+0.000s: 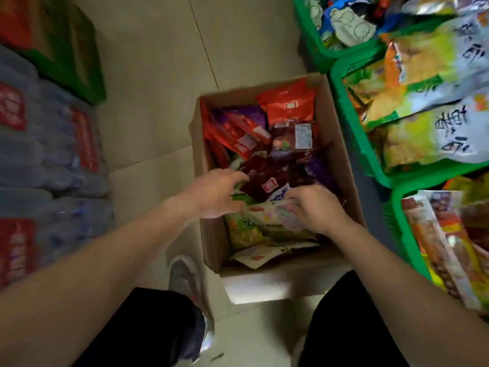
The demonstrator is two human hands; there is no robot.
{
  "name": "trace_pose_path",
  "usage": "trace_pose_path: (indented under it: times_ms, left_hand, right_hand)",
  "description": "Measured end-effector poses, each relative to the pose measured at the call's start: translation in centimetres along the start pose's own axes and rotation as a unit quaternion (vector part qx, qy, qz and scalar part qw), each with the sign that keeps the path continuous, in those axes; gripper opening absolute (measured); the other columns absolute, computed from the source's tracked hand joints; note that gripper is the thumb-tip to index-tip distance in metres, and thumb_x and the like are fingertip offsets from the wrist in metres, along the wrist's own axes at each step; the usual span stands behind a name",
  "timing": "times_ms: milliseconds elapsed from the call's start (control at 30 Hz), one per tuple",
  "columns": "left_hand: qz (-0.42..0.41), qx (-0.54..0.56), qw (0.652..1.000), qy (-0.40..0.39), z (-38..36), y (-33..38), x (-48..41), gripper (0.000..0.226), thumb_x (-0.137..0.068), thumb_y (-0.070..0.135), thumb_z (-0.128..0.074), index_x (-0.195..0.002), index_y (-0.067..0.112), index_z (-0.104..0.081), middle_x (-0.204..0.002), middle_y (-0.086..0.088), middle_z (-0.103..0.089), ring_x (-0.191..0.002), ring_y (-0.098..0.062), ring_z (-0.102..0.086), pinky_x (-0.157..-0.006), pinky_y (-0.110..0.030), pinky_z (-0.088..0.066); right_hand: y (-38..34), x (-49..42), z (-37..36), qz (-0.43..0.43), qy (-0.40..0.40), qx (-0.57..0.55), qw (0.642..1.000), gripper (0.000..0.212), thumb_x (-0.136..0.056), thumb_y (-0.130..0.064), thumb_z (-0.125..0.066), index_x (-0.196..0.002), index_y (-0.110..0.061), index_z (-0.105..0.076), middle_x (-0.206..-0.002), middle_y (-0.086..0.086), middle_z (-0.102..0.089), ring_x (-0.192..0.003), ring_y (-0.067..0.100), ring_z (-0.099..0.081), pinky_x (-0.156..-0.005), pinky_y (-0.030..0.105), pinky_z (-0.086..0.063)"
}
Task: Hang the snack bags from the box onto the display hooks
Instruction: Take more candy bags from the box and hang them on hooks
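1. The tiled floor (158, 75) runs beneath and beyond both hands.
2. Far out to the left of the left hand lie shrink-wrapped bottle packs (39, 154). Their red labels carry writing that is too blurred to read.
3. Beyond those packs, well away from the left hand, stands a green and brown carton (66, 49).
4. Three green baskets (344, 123) line up to the right of the right hand. They hold large bags in yellow, green and orange. The bags in the middle basket bear big dark brush-style characters on white, which I cannot make out.
5. The open cardboard box (334, 128) sits on the floor directly under both hands, with its flaps folded out.
6. The snack bags (264, 144) lie inside the box in a loose, overlapping heap:
   - red ones are at the far end, beyond the fingertips;
   - purple and dark red ones are in the middle;
   - a green-and-yellow bag (243, 230) lies just below the wrists;
   - a white one is at the near end.
7. The left hand (217, 193) reaches into the box with its fingers bent onto a dark red bag (264, 173). Blur hides whether it actually grips.
8. The right hand (315, 207) is close beside the left, not touching it. Its fingers are curled onto a pale bag (267, 210) that lies between the two hands.
9. A grey shoe (185, 279) rests beneath the left forearm, beside the box.
10. Small labels show on the bags:
   - a white printed panel (303, 136) sits on a bag beyond the right hand;
   - a small red-and-white square is on the dark red bag;
   - neither is legible.
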State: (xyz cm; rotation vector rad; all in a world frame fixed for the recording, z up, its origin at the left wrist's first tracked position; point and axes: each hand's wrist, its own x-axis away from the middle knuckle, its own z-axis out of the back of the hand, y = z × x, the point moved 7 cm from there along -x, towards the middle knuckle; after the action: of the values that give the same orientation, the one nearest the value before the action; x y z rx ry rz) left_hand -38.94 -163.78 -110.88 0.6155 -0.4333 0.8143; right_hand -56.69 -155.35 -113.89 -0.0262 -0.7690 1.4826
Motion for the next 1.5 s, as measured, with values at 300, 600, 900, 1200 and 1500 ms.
trace_pose_path:
  times_ms: [300, 600, 900, 1200, 1500]
  left_hand:
    - [0.017, 0.072, 0.995, 0.066, -0.8, -1.3, 0.0, 0.004, -0.089, 0.028, -0.067, -0.091, 0.031, -0.068, -0.082, 0.009, -0.068, -0.08, -0.015, -0.065, -0.064, -0.035, -0.052]
    - [0.068, 0.112, 0.983, 0.128, 0.2, -2.6, 1.5, 0.013, -0.092, 0.018, -0.061, -0.096, 0.028, -0.068, -0.085, 0.008, -0.062, -0.083, -0.016, -0.059, -0.055, -0.022, -0.037]
    - [0.098, 0.241, 0.96, 0.1, -0.8, -3.5, 1.1, 0.032, -0.098, 0.012, -0.048, -0.11, 0.031, -0.07, -0.11, 0.009, -0.069, -0.102, -0.01, -0.062, -0.079, -0.023, -0.05]
    - [0.107, 0.285, 0.947, 0.102, -0.7, -2.3, 0.1, 0.018, -0.1, 0.027, -0.05, -0.105, 0.029, -0.067, -0.102, 0.012, -0.069, -0.095, -0.004, -0.061, -0.072, -0.02, -0.044]
    - [0.117, 0.171, 0.966, 0.155, -0.5, -1.9, 0.0, 0.01, -0.082, 0.032, -0.076, -0.089, 0.031, -0.071, -0.089, 0.017, -0.069, -0.087, -0.007, -0.064, -0.074, -0.035, -0.056]
  right_hand:
    - [-1.5, -1.8, 0.6, 0.0, 0.095, -0.194, 0.976, 0.019, -0.083, -0.044, -0.075, -0.093, -0.034, -0.063, -0.084, -0.016, -0.066, -0.078, 0.002, -0.063, -0.066, 0.039, -0.057]
    - [-1.8, 0.7, -4.9, 0.051, -0.053, -0.027, 0.997, 0.043, -0.089, -0.051, -0.064, -0.123, -0.026, -0.061, -0.118, -0.008, -0.063, -0.101, 0.011, -0.059, -0.077, 0.031, -0.051]
    - [-2.9, -0.6, -5.3, 0.101, -0.017, 0.051, 0.993, 0.014, -0.096, -0.031, -0.053, -0.106, -0.031, -0.063, -0.095, -0.005, -0.069, -0.085, 0.022, -0.065, -0.065, 0.036, -0.052]
    - [1.3, -1.4, -1.7, -0.031, 0.157, -0.237, 0.958, 0.021, -0.096, -0.034, -0.061, -0.115, -0.027, -0.067, -0.099, -0.011, -0.073, -0.091, 0.01, -0.069, -0.073, 0.038, -0.059]
    - [0.2, -1.9, -1.6, -0.019, 0.15, -0.289, 0.945, 0.018, -0.095, -0.025, -0.065, -0.111, -0.02, -0.07, -0.096, -0.013, -0.071, -0.086, -0.001, -0.064, -0.063, 0.003, -0.044]
